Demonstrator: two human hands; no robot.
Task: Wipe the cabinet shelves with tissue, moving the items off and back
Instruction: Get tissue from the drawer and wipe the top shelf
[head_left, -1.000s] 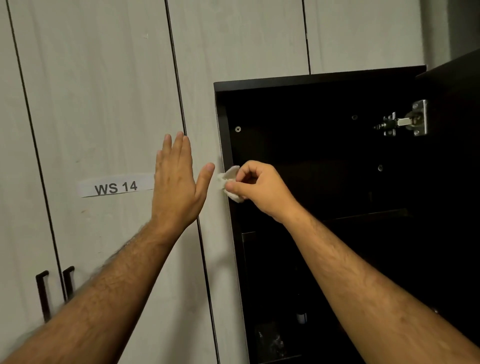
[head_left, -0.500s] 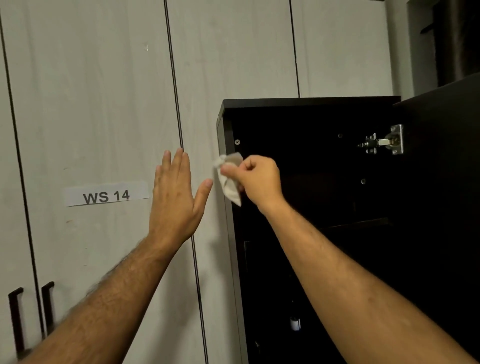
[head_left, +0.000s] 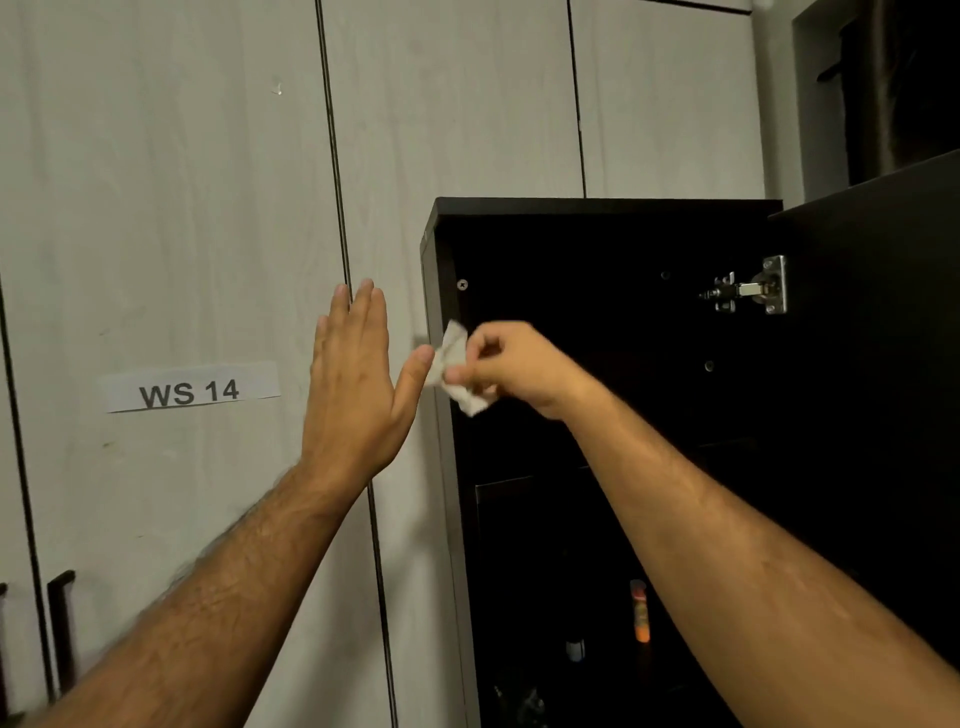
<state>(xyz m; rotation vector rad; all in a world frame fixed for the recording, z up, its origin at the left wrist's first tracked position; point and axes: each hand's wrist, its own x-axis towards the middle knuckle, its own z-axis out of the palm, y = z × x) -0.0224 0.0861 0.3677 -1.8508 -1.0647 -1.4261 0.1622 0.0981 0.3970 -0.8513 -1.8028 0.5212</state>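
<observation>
So the tissue (head_left: 458, 368) is a crumpled white wad, pinched in the right hand (head_left: 511, 366) between thumb and curled fingers, so that grip is clenched round it. It sits right at the front left edge of the dark cabinet (head_left: 597, 249), up near the top corner, just below a small screw (head_left: 462, 284) in the inner side wall. Can't tell if the tissue is actually touching the edge or just in front of it.

The left hand (head_left: 358, 384) is flat with fingers straight and together, palm toward the pale wardrobe door (head_left: 156, 208) beside the cabinet, thumb tip almost at the tissue. That grip is released, holding nothing.

Inside the cabinet it's pretty dark. There's a metal hinge (head_left: 748, 291) at the upper right, and lower down an orange bottle (head_left: 641, 610) and a small whitish thing (head_left: 575, 649) that I can't make out. A paper label (head_left: 189, 389) reading "WS 14" is stuck on the wardrobe door, with black handles (head_left: 60, 629) at the lower left.
</observation>
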